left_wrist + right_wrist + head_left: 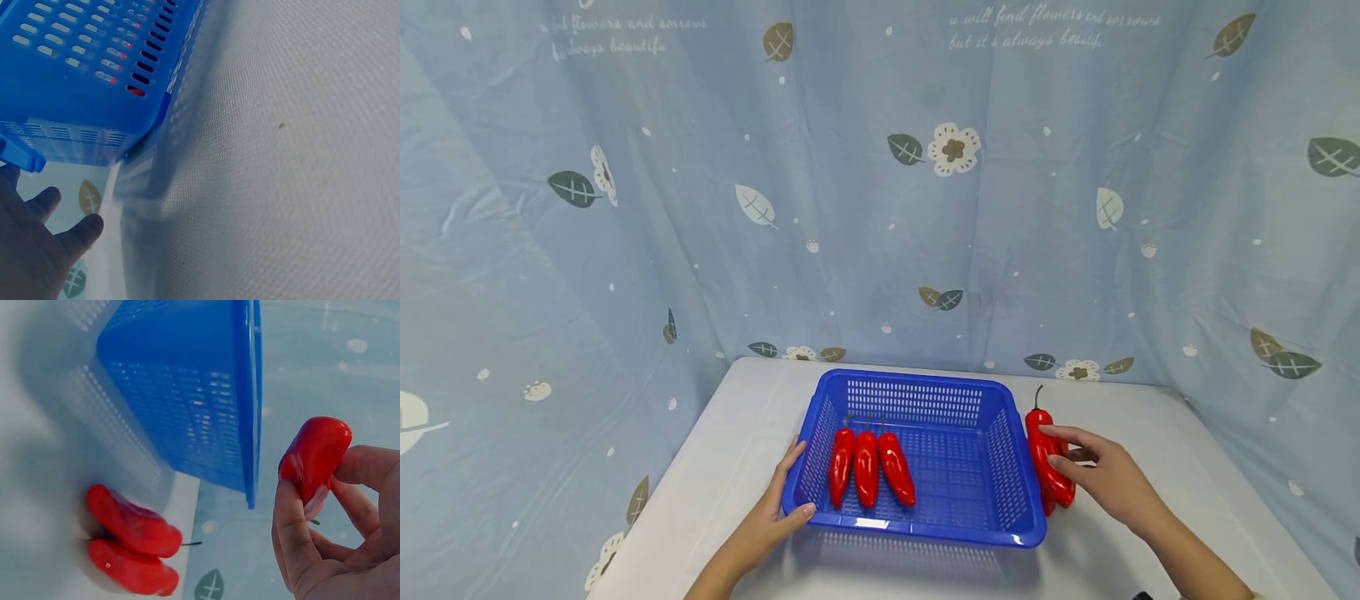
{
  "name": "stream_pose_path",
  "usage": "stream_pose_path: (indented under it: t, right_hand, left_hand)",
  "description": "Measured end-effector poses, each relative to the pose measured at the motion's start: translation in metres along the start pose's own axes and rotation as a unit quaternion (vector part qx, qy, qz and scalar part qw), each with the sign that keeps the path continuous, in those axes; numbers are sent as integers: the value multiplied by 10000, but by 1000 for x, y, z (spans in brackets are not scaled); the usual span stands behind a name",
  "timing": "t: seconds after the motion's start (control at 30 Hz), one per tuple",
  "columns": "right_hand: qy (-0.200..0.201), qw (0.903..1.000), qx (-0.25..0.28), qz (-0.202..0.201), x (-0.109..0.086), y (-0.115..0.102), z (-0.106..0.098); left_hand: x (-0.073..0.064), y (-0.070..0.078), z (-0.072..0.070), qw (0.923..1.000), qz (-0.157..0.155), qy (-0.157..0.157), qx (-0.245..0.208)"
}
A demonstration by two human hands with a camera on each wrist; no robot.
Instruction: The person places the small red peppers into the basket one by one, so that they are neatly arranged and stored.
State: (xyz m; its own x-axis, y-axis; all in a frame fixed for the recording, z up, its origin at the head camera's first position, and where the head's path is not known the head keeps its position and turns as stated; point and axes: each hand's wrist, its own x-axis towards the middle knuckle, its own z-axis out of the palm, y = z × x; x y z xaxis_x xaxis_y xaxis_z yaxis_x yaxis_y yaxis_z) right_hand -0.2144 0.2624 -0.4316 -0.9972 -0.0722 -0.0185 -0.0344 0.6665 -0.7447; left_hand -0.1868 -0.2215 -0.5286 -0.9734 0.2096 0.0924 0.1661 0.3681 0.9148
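Note:
A blue perforated plastic basket [913,529] sits on the white table, with three red chili peppers [867,471] side by side in its left half. My left hand [769,517] is at the basket's near left corner, thumb on the rim. In the left wrist view, the left fingers [78,237] spread out straight, one right at the rim. Just right of the basket, my right hand [1108,475] pinches a red chili pepper [319,453] between thumb and fingers, raised over the table. Two more red peppers [134,528] lie together below it beside the basket, largely hidden in the head view.
A light blue curtain [850,208] printed with leaves and flowers hangs behind the table and along both sides. The white tabletop [752,392] shows around the basket, its back edge close behind the basket's far rim.

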Motion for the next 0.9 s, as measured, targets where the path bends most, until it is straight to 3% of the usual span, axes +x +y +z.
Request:
stream_pose_path:
  t: [0.9]
  right_hand:
    - [-388, 9978, 541, -50, 9, -26, 26]
  left_hand:
    - [-1, -1, 0, 10000, -20, 25, 5]
